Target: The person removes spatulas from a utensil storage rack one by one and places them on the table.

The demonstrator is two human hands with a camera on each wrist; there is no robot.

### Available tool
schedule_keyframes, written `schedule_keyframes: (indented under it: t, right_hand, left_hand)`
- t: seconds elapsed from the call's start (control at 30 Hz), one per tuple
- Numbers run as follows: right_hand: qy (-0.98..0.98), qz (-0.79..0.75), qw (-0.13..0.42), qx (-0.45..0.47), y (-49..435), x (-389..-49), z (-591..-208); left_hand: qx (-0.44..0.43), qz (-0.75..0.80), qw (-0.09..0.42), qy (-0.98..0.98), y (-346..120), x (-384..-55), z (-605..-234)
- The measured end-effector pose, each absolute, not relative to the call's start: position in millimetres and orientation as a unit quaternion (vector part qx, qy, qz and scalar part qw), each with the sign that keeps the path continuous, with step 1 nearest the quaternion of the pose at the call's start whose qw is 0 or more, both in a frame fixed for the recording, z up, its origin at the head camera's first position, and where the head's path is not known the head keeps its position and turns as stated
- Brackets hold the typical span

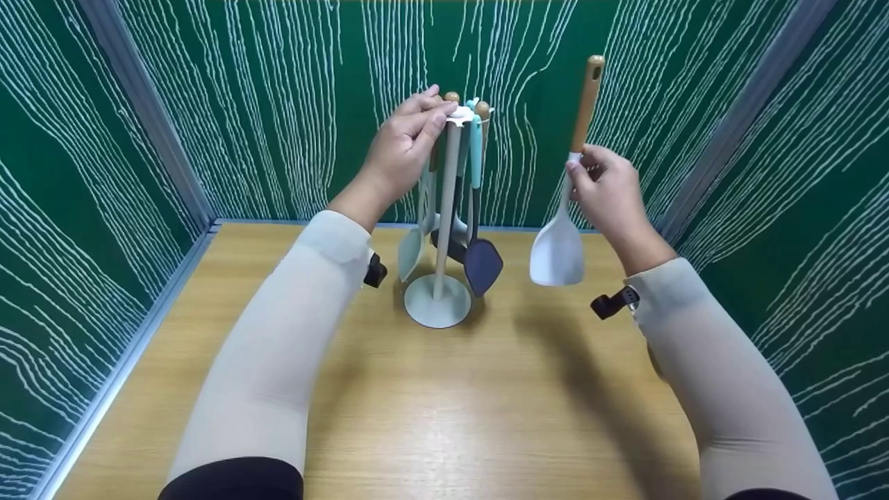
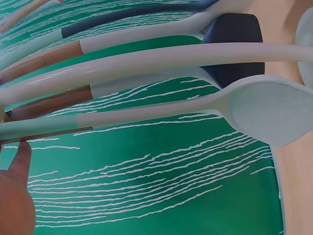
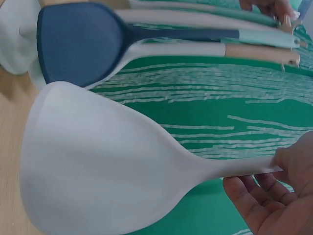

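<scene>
My right hand (image 1: pixel 611 187) pinches a white spatula (image 1: pixel 558 253) at the neck, just below its wooden handle. The spatula hangs in the air, blade down and handle up, to the right of a utensil stand (image 1: pixel 437 305). In the right wrist view, the thumb and fingers close on its white neck (image 3: pixel 244 166). My left hand (image 1: pixel 403 142) holds the white top of the stand between thumb and fingers. From that top hang several utensils, among them a dark blue spatula (image 1: pixel 483 264) with a mint handle and a pale spoon-shaped utensil (image 2: pixel 266 110). Part of the left hand's grip is hidden.
The stand's round base rests on a wooden table (image 1: pixel 444 396). Green panels with white wavy lines (image 1: pixel 278 104) rise behind and on both sides, joined by grey metal posts (image 1: pixel 149 104).
</scene>
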State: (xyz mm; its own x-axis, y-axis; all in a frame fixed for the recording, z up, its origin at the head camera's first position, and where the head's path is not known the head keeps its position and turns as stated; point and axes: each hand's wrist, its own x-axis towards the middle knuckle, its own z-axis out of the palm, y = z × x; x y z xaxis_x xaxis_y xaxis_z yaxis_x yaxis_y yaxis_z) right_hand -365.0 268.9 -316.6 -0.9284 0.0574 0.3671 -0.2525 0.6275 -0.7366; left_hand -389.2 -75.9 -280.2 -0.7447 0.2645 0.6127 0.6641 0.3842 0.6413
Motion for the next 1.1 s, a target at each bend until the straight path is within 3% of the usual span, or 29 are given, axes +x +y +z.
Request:
schedule_keyframes:
  t: [0.5, 1.1]
  right_hand:
    - [-0.908, 0.400, 0.125, -0.011, 316, -396, -336]
    - [-0.918, 0.391, 0.014, -0.069, 369, -419, -391]
  left_hand:
    - [-0.289, -0.480, 0.206, -0.803, -77, -388, -280]
    - [-0.292, -0.482, 0.207, -0.800, -76, -390, -280]
